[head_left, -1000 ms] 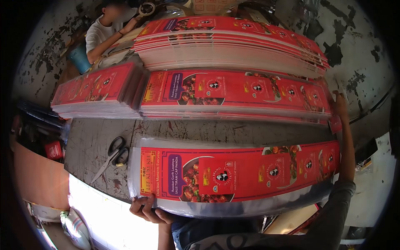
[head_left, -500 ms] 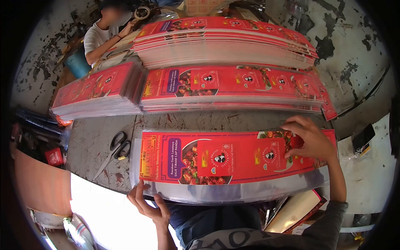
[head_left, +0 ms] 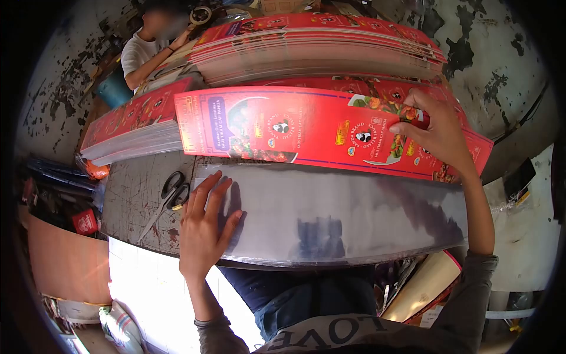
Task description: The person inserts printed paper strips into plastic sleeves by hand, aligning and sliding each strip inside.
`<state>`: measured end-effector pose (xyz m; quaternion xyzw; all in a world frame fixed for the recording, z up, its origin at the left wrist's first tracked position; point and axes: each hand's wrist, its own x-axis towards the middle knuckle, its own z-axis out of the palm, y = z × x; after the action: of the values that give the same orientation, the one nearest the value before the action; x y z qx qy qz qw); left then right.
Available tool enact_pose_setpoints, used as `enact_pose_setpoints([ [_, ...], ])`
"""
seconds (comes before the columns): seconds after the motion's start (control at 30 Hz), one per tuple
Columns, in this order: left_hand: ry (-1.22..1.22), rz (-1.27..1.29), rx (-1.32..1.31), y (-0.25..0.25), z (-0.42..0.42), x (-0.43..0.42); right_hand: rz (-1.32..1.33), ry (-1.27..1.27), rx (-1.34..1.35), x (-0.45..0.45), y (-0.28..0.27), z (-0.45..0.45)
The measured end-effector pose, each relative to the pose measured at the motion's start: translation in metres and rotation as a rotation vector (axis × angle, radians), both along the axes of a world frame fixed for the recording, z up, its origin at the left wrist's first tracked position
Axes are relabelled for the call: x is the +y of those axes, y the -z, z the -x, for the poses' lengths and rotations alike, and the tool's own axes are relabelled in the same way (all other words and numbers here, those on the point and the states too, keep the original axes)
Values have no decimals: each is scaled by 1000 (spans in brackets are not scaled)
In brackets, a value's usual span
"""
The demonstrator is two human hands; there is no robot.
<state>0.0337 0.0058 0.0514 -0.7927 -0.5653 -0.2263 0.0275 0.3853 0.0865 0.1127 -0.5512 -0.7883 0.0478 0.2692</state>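
My right hand [head_left: 439, 130] grips a long red printed strip [head_left: 318, 133] by its upper right part, thumb in front. The strip is raised off the table, slightly tilted, its right end lower. It carries panda logos, food pictures and a purple label. With fingers spread, my left hand [head_left: 205, 221] lies on the left end of the clear plastic sheets [head_left: 354, 212]. The sheets lie flat along the table's near edge, and reflections show on them. Black-handled scissors [head_left: 167, 200] rest just left of that hand.
Behind the strip stand a tall stack of red printed strips [head_left: 330, 50] and a shorter stack [head_left: 130, 127] at left. Scratches mark the grey table [head_left: 132, 183]. A person in a white shirt [head_left: 140, 59] sits at the far left, near a teal bucket [head_left: 114, 91].
My right hand has lifted the red strip up and away from the plastic sheets. My left hand has moved from the near edge onto the sheets, fingers spread.
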Motion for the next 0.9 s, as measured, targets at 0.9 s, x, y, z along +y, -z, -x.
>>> enact_pose_setpoints([
  [0.9, -1, -180, -329, 5, 1, 12, -280, -265, -86, 55, -17, 96],
])
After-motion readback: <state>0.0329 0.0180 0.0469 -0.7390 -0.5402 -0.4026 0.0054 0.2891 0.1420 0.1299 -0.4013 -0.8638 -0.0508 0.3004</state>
